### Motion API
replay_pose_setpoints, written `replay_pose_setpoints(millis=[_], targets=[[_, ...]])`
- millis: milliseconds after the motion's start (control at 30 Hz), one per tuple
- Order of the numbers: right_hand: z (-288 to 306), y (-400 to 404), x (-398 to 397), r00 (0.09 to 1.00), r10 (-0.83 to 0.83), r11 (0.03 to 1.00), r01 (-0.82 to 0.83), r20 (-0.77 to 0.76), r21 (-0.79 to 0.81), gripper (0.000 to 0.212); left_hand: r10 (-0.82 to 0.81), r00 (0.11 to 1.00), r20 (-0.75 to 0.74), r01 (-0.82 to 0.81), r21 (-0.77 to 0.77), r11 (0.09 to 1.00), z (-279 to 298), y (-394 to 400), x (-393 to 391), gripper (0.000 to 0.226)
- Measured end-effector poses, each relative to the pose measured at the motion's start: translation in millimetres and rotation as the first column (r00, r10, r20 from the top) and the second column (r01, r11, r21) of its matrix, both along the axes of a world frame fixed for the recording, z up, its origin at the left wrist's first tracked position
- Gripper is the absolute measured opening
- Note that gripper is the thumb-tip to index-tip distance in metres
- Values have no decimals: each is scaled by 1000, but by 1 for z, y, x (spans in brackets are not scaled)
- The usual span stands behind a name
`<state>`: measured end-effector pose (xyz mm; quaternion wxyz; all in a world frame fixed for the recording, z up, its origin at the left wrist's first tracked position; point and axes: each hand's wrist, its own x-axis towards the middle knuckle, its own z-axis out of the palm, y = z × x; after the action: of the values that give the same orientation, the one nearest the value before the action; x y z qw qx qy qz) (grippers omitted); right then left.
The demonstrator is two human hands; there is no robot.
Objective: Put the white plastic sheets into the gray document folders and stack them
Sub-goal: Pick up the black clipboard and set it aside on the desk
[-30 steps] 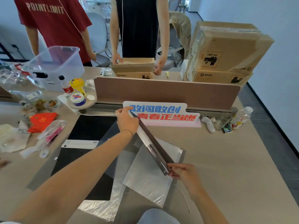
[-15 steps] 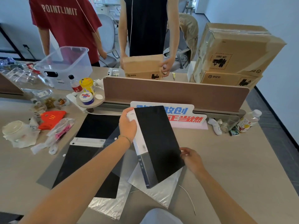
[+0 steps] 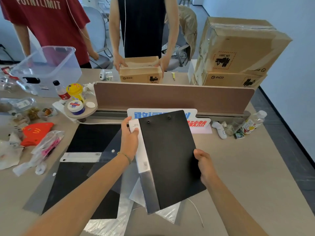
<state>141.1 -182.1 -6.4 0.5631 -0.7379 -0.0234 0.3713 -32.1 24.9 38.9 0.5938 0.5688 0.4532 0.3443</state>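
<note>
We hold a closed document folder (image 3: 168,159) above the desk, its dark cover now turned flat toward us where a second ago we saw only its thin edge. Our left hand (image 3: 129,139) clamps the white-labelled spine at the upper corner, and our right hand (image 3: 203,165) pinches the opposite long edge. We judge that closing it and laying it flat means this folder is ready to go onto a stack.

Whether a white sheet lies inside this folder we cannot tell, since the cover hides it. Directly under the folder lie crumpled white plastic sheets (image 3: 167,213), loose on the desk and not yet filed. Left of the folder, another folder (image 3: 80,178) lies spread open, a translucent sheet (image 3: 109,150) resting across it.

Further left of the folder, a clear plastic bin (image 3: 51,65) stands at the desk's far edge; it looks nearly empty. Beyond the folder, past the brown divider (image 3: 170,97), a person's hands hold a cardboard box (image 3: 140,72).
</note>
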Motion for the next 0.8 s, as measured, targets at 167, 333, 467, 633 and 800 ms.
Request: replay_pose_setpoints(millis=[167,333,467,633,800], targets=[[-12,-31,24,988,-145,988,143,57,51,37,-160,987,-17,158,-97,983,-37,-38,34,66],[-25,-70,66,972,-138,989,145,191,-27,34,-295,955,-32,289,-121,950,-54,-95,74,57],[-40,-108,99,915,-178,968,228,363,-101,25,-351,920,-172,328,-149,933,-78,-126,114,53],[-74,-153,135,907,-34,952,157,421,-261,28,-422,858,-292,369,-221,903,-105,-167,160,61],[-97,-180,165,906,99,919,75,411,-388,48,-498,791,-356,405,-307,861,-137,-197,193,55]])
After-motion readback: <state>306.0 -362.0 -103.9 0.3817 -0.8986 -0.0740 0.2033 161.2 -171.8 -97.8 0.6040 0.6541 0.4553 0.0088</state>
